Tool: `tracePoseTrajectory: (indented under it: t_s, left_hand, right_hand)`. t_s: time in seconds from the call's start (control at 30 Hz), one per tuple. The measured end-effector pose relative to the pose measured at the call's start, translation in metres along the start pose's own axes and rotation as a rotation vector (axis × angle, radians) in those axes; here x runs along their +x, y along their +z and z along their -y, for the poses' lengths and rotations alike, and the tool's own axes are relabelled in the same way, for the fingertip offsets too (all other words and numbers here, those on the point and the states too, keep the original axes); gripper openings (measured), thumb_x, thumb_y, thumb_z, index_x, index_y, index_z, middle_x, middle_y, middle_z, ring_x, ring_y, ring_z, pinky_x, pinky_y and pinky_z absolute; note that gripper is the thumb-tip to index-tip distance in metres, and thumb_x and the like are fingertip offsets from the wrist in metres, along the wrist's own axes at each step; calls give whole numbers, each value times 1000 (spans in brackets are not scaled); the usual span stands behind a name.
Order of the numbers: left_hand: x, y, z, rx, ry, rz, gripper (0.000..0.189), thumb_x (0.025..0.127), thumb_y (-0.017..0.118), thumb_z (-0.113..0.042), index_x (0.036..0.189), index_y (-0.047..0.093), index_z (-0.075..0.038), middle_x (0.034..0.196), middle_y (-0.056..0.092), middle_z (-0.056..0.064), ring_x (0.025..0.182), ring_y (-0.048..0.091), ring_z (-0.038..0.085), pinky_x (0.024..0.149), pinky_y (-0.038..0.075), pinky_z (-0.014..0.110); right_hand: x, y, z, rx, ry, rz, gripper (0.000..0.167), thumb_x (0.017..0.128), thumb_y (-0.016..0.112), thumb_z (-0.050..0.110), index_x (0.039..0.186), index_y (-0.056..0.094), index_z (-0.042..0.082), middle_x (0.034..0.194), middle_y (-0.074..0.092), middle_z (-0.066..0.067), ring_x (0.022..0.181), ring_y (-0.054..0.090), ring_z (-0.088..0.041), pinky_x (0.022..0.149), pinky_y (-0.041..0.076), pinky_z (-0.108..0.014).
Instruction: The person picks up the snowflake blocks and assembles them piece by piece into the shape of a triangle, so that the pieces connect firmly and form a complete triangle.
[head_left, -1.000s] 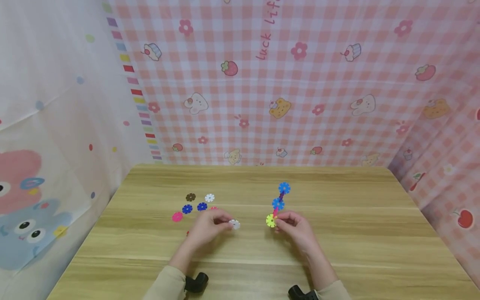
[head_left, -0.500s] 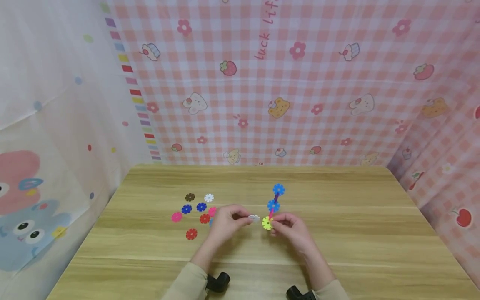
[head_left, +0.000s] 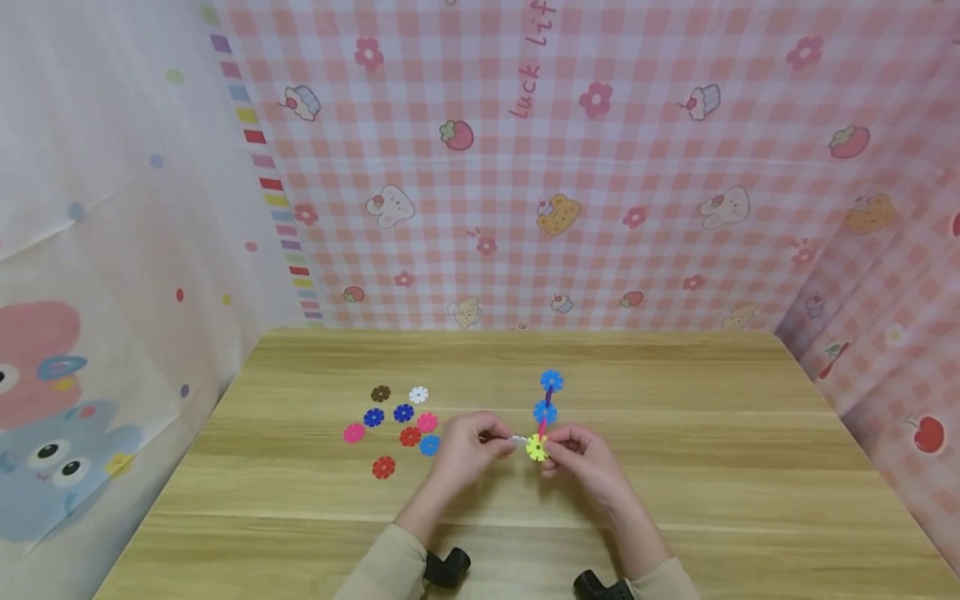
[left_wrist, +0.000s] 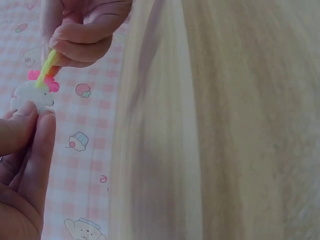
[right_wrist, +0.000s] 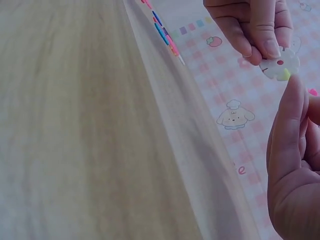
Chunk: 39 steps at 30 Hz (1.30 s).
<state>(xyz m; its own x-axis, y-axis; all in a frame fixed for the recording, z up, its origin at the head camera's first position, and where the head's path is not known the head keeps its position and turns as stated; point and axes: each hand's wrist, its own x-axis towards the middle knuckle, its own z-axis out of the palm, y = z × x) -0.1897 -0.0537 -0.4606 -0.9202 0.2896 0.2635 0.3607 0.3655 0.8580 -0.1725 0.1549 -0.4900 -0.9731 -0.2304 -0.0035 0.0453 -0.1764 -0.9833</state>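
Between thumb and fingers my left hand (head_left: 467, 454) pinches a white notched plastic disc (left_wrist: 34, 96), seen edge-on in the head view. My right hand (head_left: 588, 462) pinches a yellow notched disc (head_left: 536, 447), the near end of a joined chain. Beyond the yellow disc the chain runs through a pink disc (head_left: 543, 427), a blue disc (head_left: 545, 412), a purple disc (head_left: 549, 395) and another blue disc (head_left: 551, 381). The white disc's edge meets the yellow disc's edge, the two set crosswise. In the right wrist view, fingertips partly hide the yellow disc.
Several loose notched discs lie left of my hands on the wooden table (head_left: 712, 467), among them a brown disc (head_left: 381, 393), a white one, a red disc (head_left: 383, 467) and a light blue disc (head_left: 429, 446). A pink checked curtain (head_left: 637, 167) hangs behind.
My left hand has moved right with the white disc, up to the yellow disc, and the white disc has turned edge-on. The chain in my right hand has shifted slightly left.
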Motion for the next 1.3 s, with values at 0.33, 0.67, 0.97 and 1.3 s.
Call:
tracePoseTrajectory:
  t_s: [0.33, 0.67, 0.97, 1.3]
  left_hand:
    - [-3, 7, -1, 3, -3, -19, 14, 82, 75, 4, 76, 72, -8, 74, 68, -5, 67, 61, 7, 61, 55, 24]
    - [-5, 12, 0, -68, 21, -25, 8, 82, 75, 3, 81, 74, -5, 76, 71, 0, 68, 65, 9, 63, 57, 25]
    - [-5, 11, 0, -120, -37, -35, 5, 85, 75, 0, 84, 73, -4, 79, 71, 1, 71, 67, 13, 64, 57, 25]
    - [-4, 11, 3, -92, -47, -107, 4, 85, 76, -2, 83, 73, -3, 79, 70, 0, 72, 66, 11, 67, 57, 25]
  right_hand:
    - [-1, -1, 2, 12, 15, 37, 4, 93, 59, -6, 96, 59, -9, 86, 64, -5, 70, 64, -12, 70, 58, -27]
    - [0, -1, 4, 73, 61, -44, 5, 94, 57, -6, 96, 60, -3, 85, 63, -6, 70, 63, -11, 68, 57, -25]
    - [2, -1, 4, 101, 65, -115, 7, 93, 59, -7, 99, 60, -3, 88, 64, -8, 72, 63, -14, 70, 57, -25]
    - [1, 4, 4, -207, -60, -217, 26, 86, 73, 0, 109, 63, -7, 100, 65, -10, 91, 61, -17, 83, 53, -26]
